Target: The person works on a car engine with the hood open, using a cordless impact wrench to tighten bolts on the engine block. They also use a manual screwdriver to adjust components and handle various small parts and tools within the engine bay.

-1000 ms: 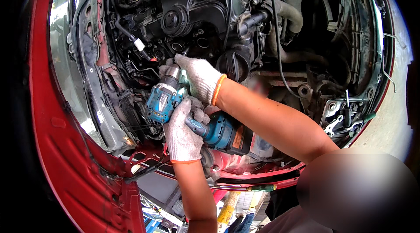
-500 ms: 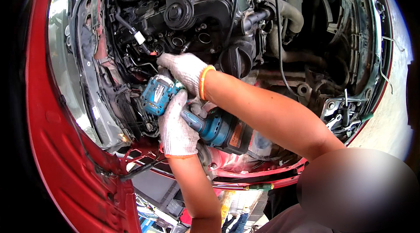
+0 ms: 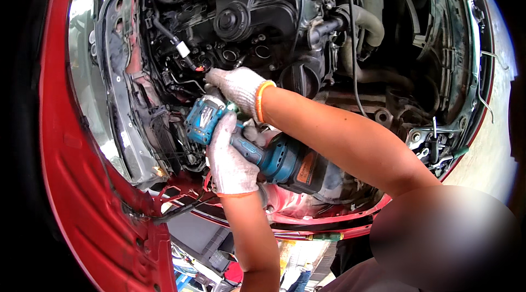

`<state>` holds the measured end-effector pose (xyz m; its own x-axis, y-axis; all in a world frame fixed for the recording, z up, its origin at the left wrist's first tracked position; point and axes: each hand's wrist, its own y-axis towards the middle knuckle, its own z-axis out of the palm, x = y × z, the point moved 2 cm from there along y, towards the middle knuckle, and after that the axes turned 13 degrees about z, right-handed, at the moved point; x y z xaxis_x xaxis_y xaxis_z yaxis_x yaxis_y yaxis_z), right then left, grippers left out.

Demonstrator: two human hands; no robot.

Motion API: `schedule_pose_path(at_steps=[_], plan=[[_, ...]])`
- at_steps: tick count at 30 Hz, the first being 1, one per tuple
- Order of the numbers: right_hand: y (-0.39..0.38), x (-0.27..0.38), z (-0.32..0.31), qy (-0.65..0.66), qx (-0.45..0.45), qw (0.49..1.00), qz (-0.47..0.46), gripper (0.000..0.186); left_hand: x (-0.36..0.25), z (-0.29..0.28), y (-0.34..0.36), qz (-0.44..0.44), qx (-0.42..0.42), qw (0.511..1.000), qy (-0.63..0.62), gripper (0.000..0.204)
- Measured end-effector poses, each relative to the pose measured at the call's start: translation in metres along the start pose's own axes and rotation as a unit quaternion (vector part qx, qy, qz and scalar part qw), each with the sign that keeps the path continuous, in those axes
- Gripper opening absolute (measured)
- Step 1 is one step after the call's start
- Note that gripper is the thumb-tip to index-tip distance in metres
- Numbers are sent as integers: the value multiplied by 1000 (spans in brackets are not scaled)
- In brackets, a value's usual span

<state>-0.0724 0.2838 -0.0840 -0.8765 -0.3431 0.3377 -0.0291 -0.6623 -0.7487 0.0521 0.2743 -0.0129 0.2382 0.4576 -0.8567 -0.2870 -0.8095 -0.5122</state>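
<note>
Filling most of the view, one engine bay lies open, its near edge toward the person. One red body panel runs down beyond its left edge. One black engine cover sits in the far half of the bay, toward the far edge.

One cordless drill, blue with one black battery, is held over the near half of the bay, left of the middle, its motor end toward the left edge and its battery close to the near edge. Two gloved hands are on or at it. The left hand is wrapped around the handle, gripping it. The right hand is at the drill's nose, fingers bent together; the glove hides the nose, so whether they grip it cannot be told.

One round black cap sits to the right of the right hand. Two round openings lie side by side just beyond that hand. Two green-handled tools are in view: one screwdriver along the near edge, one green handle at the near right corner. One cable with one white sleeve ends near the right fingertips.
</note>
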Motion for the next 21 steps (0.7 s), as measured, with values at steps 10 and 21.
schedule_pose_path(at_steps=[10, 21], plan=[[4, 0, -3, -6, 7, 999, -47, 51, -10, 20, -13, 38, 23, 998, 36, 22], [0, 1, -9, -27, 0, 998, -56, 48, -12, 27, -12, 63, 14, 992, 105, 21]])
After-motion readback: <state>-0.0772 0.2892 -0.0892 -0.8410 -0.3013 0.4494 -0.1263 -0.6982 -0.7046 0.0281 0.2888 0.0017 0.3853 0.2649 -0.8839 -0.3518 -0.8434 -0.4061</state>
